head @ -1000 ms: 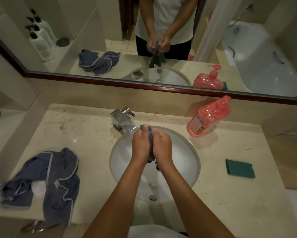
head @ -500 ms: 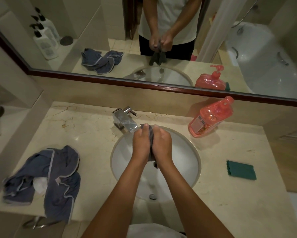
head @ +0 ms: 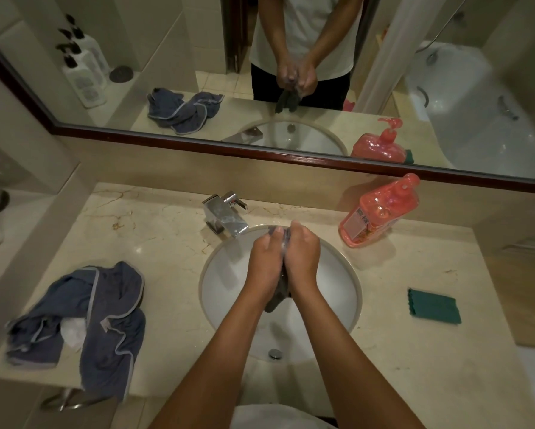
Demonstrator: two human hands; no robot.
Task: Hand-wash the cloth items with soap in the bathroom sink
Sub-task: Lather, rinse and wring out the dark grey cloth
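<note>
Over the white sink (head: pixel 331 274), my left hand (head: pixel 264 261) and my right hand (head: pixel 303 258) are pressed together around a small dark grey cloth (head: pixel 280 294). Its lower end hangs out below my wrists and a bit shows at my fingertips. Both hands grip it, with some soap foam between them. A blue-grey cloth with light trim (head: pixel 90 317) lies crumpled on the counter to the left. The pink soap pump bottle (head: pixel 380 209) stands at the back right of the counter.
The chrome faucet (head: pixel 226 216) sits just behind and left of my hands. A green scouring pad (head: pixel 433 306) lies on the marble counter (head: pixel 414 366) at the right. A mirror (head: pixel 291 72) runs along the back wall. A towel ring (head: pixel 65 400) hangs below the counter's left edge.
My hands have shifted slightly against each other around the dark cloth, fingers opening a little at the top. More of the cloth's tail hangs below my wrists.
</note>
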